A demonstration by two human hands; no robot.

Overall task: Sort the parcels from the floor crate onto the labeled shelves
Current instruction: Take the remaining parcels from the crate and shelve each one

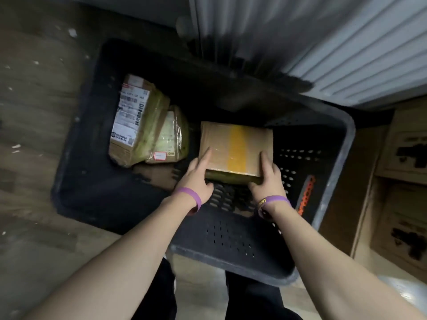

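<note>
A black perforated floor crate (332, 172) fills the middle of the head view. Inside it, a brown cardboard parcel with a yellow tape stripe (235, 146) is held between both hands. My left hand (196, 179) grips its left edge with the index finger laid on top. My right hand (268, 174) grips its near right corner. Both wrists carry purple bands. At the crate's left side lie a taped parcel with a white shipping label (134, 121) and a smaller taped parcel (171, 137) leaning against it.
A flat brown piece of cardboard (157, 174) lies on the crate floor under the two left parcels. Stacked cardboard boxes (404, 181) stand to the right. A white ribbed shutter (346, 47) rises behind the crate. The wooden floor (30, 135) lies to the left.
</note>
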